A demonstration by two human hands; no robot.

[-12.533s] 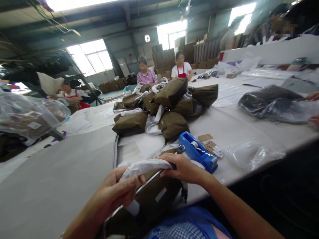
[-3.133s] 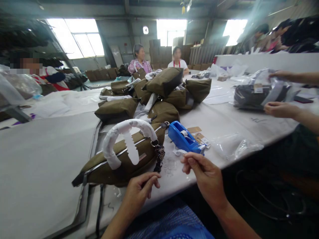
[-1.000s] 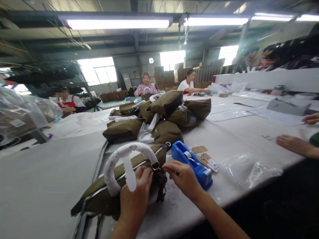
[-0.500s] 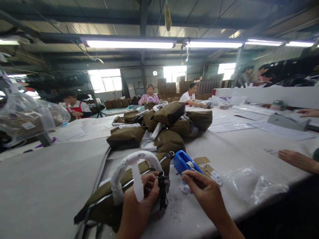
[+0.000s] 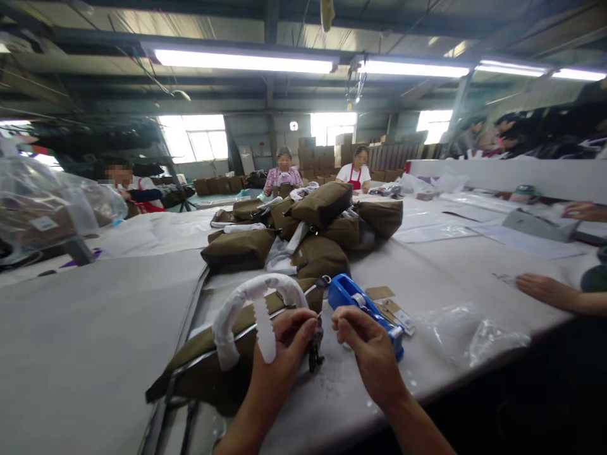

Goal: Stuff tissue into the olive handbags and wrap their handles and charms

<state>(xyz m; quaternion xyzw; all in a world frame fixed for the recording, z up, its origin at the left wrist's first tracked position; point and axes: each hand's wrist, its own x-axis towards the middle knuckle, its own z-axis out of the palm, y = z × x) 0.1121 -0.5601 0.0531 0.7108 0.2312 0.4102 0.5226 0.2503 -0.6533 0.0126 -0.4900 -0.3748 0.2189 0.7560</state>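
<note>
An olive-brown handbag (image 5: 208, 357) lies before me on the table, its arched handle (image 5: 227, 316) wrapped in white. My left hand (image 5: 287, 335) is closed at the handle's right end, its fingertips pinching the top of a dark dangling charm (image 5: 315, 354). A white strip with a serrated edge (image 5: 264, 332) stands against that hand, partly in front of the handle. My right hand (image 5: 367, 344) is closed in a pinch just right of the charm; what its fingertips hold is too small to make out. Behind it sits a blue tape dispenser (image 5: 344, 291), partly covered by the hand.
Similar bags (image 5: 322, 205) are piled beyond the handbag. Cardboard tags (image 5: 379, 292) and a clear plastic bag (image 5: 469, 335) lie to the right. Another person's hand (image 5: 545, 291) rests on the table at far right. Co-workers sit across the table; plastic-covered goods (image 5: 45, 208) stand left.
My right hand has moved left, away from the dispenser's front end and closer to my left hand. My left fingertips have come together at the charm. The view has tilted slightly down.
</note>
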